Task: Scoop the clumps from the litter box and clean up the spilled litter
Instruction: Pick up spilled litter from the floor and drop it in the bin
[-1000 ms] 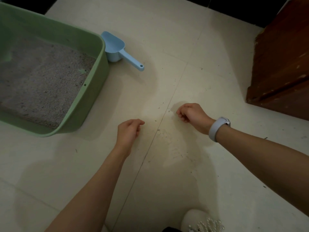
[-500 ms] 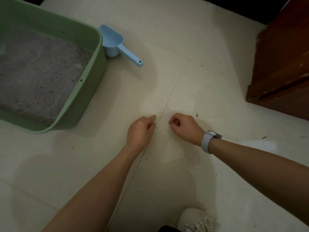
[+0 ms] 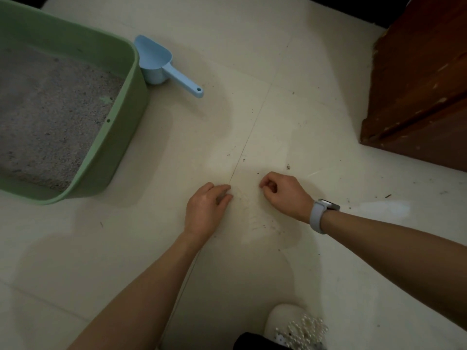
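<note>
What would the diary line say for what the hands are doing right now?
step: gathering spilled litter on floor | left hand: fingers down by litter | right hand: curled beside it | scoop: untouched, against litter box

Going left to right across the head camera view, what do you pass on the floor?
green litter box → blue scoop → left hand → right hand → wristwatch → brown wooden furniture.

Two hands, the left hand [image 3: 206, 210] and the right hand [image 3: 284, 194]. One green litter box [image 3: 111, 137] and one blue scoop [image 3: 161, 65], both beyond the left hand. One watch [image 3: 322, 214] on the right wrist.
</note>
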Demonstrator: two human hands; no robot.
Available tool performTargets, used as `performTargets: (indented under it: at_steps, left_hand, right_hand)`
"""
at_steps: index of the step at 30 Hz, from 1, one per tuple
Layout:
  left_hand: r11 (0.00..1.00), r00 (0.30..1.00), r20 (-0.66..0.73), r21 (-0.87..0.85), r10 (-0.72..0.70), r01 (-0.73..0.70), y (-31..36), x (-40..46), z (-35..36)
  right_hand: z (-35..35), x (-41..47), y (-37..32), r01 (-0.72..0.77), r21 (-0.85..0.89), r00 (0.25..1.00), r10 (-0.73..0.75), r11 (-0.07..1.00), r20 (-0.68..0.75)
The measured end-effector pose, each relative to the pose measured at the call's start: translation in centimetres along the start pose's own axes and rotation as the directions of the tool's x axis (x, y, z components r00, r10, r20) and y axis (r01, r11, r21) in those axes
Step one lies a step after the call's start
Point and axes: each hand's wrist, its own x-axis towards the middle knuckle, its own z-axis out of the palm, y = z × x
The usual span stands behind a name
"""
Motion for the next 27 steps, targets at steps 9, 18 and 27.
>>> performTargets:
  at_steps: [9, 18, 27]
  left_hand:
    - [0.999, 0.999, 0.025, 0.026, 0.020, -0.020, 0.3, 0.4, 0.4]
    - [0.984, 0.992, 0.102, 0.169, -0.078, 0.060, 1.0, 0.7, 0.5]
    - [0.859, 0.931, 0.126, -0.359, -0.344, 0.366, 3.1, 0.2, -1.0]
  right_hand:
    - [0.3, -3.1, 2.4, 0.149, -0.162, 0.982, -0.126, 0.975, 0.143]
    - [1.0, -4.6, 3.6, 0.193, -0.264, 0.969, -0.142, 0.945, 0.202]
    - [0.9, -4.9, 2.2, 0.124, -0.167, 0.984, -0.100, 0.978, 0.146]
